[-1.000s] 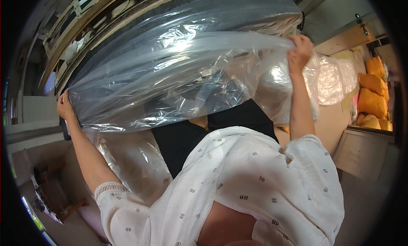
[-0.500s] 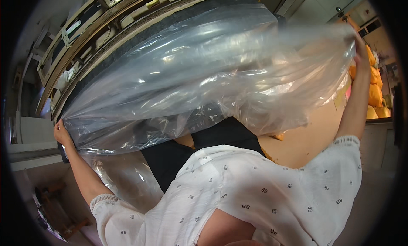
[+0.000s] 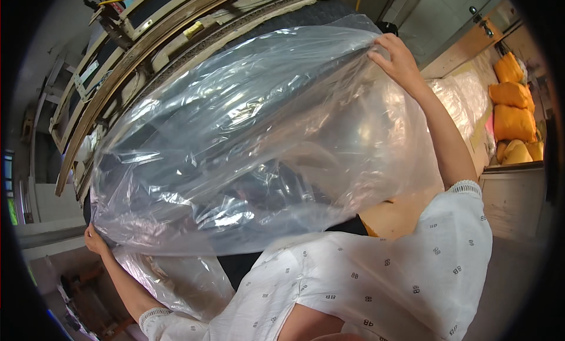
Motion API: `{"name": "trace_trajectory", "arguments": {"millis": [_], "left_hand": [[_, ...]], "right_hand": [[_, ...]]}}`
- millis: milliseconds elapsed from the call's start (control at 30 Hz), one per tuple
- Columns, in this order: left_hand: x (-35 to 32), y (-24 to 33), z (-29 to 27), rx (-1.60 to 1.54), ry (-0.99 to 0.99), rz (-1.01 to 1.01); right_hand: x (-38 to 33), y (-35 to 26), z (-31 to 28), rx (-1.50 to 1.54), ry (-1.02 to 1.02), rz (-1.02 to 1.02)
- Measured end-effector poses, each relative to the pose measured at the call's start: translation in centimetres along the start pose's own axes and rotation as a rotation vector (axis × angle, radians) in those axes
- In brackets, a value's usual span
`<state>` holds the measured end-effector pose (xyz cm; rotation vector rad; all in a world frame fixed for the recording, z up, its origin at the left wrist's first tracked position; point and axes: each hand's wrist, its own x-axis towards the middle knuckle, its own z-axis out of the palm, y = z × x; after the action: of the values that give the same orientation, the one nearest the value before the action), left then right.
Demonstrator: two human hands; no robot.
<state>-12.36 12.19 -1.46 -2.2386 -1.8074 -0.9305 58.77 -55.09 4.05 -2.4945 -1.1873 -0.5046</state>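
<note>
A large clear plastic sheet (image 3: 253, 146) stretches between my two hands, wrinkled and shiny, over a black surface. At the far left my left hand (image 3: 96, 239) pinches the sheet's near-left corner. Up at the right, my right hand (image 3: 397, 55) grips the sheet's upper edge, thumb pressed against the fingers. The lower edge of the sheet hangs over my lap. Whether it is one layer or several, I cannot tell.
Beyond the sheet runs a long machine (image 3: 135, 52) with wooden and metal bars along its bed. More clear plastic (image 3: 176, 276) hangs below at the left. Yellow-orange bundles (image 3: 513, 114) are stacked at the right, near a tan board (image 3: 406, 208).
My right hand has come inward to the left with its part of the sheet. My left hand is lower. The sheet now spreads wider toward me, covering more of my lap.
</note>
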Motion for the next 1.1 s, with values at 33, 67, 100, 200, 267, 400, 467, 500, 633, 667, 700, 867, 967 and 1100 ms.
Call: {"name": "trace_trajectory", "arguments": {"millis": [33, 67, 100, 200, 267, 400, 467, 500, 633, 667, 700, 867, 967, 1100], "left_hand": [[-0.2, 0.1, 0.1, 0.031, 0.041, 0.008], [-0.3, 0.3, -0.1, 0.038, 0.030, 0.017], [-0.5, 0.6, -0.1, 0.045, 0.036, 0.004], [-0.1, 1.4, -0.1, 0.070, 0.031, -0.014], [0.1, 0.3, 0.2, 0.091, 0.021, -0.023], [0.9, -2.4, 0.8, 0.017, 0.029, 0.045], [0.9, -1.7, 0.7, 0.025, 0.045, 0.075], [1.0, -2.0, 0.2, 0.014, 0.029, 0.058], [-0.2, 1.5, 0.1, 0.038, 0.031, 0.006], [-0.5, 2.2, 0.1, 0.044, 0.049, -0.007], [-0.8, 2.9, 0.0, 0.033, 0.057, 0.003], [0.0, 0.0, 0.0, 0.044, 0.051, 0.035], [-0.6, -0.3, -0.4, 0.072, 0.079, 0.059], [-1.2, 3.3, -1.1, 0.037, 0.069, 0.051]], "right_hand": [[0.6, -0.7, 0.1, 0.093, 0.019, -0.011], [1.0, -1.7, 0.1, 0.188, 0.036, -0.017], [1.3, -3.1, 0.1, 0.229, 0.120, -0.054], [1.4, -5.8, 0.7, 0.328, 0.251, -0.028], [1.7, -7.6, 0.9, 0.365, 0.257, 0.067], [1.4, -7.5, 1.3, 0.659, -0.102, 0.262], [1.3, -6.9, 1.0, 0.774, -0.059, 0.228], [1.7, -6.8, 0.2, 0.903, -0.097, 0.212], [3.0, -6.9, -3.8, 1.094, -0.163, 0.245], [3.2, -6.9, -4.5, 1.142, -0.187, 0.288], [3.5, -7.5, -4.8, 1.327, -0.074, 0.419], [4.3, -9.2, -9.5, 0.732, 0.398, -0.036], [3.1, -12.8, -12.4, 0.376, 0.909, -0.241], [-2.9, -12.1, -7.3, -0.334, 0.435, -0.621]]}}
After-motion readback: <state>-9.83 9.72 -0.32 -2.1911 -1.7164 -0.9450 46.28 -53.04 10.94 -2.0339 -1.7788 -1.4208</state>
